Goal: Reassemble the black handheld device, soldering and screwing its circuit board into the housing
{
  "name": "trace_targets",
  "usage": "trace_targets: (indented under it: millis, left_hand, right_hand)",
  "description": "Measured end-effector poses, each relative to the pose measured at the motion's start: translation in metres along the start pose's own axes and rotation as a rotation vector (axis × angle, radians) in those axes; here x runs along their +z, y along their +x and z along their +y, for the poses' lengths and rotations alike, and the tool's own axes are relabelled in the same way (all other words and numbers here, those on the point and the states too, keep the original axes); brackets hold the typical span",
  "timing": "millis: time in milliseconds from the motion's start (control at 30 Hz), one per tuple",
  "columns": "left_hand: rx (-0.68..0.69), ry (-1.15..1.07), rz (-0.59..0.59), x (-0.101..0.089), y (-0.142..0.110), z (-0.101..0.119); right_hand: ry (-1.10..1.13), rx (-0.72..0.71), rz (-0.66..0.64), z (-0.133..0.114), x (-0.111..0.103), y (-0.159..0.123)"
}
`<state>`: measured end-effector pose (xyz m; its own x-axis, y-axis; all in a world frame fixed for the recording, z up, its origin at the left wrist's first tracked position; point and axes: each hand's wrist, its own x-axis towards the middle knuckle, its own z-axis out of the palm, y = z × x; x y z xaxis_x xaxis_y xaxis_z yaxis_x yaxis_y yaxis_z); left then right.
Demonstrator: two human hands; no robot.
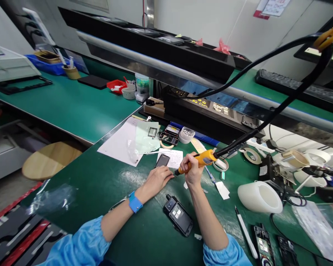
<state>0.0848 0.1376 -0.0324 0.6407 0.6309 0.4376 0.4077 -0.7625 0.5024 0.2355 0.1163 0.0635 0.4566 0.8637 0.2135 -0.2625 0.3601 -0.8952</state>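
In my right hand (192,170) is a yellow electric screwdriver (207,158), its black tip tilted down to the left. That tip ends close to the fingertips of my left hand (157,181), which are drawn together; what they pinch, if anything, is hidden. Just beyond the left hand a small dark phone-like device (162,160) lies partly covered by the fingers, over a written paper slip (175,158). Nearer me, between my forearms, rests a black handheld device (178,216) with a stubby antenna and a pale label. A blue band is around my left wrist.
A white cup of screws (187,134) stands behind, beside an opened small device (169,137). At right are a white cylindrical holder (259,197), a white pen-like tool (245,231) and an opened device (263,245). The screwdriver's black cable (255,131) crosses overhead.
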Motion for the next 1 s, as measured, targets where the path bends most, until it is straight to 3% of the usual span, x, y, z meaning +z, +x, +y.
trace_targets:
  millis: [367,700,1000]
  left_hand:
    - [-0.023,-0.004,0.016,-0.003,0.001,-0.001]
    - [-0.075,-0.001,-0.016,-0.002,0.000,-0.003]
    - [-0.028,0.007,-0.027,-0.003,0.001,0.002]
  right_hand:
    - [-0.067,0.001,-0.012,0.016,-0.006,0.005]
    - [-0.021,0.011,-0.036,0.008,-0.001,-0.002]
    - [-0.032,0.009,-0.006,0.002,-0.002,-0.001]
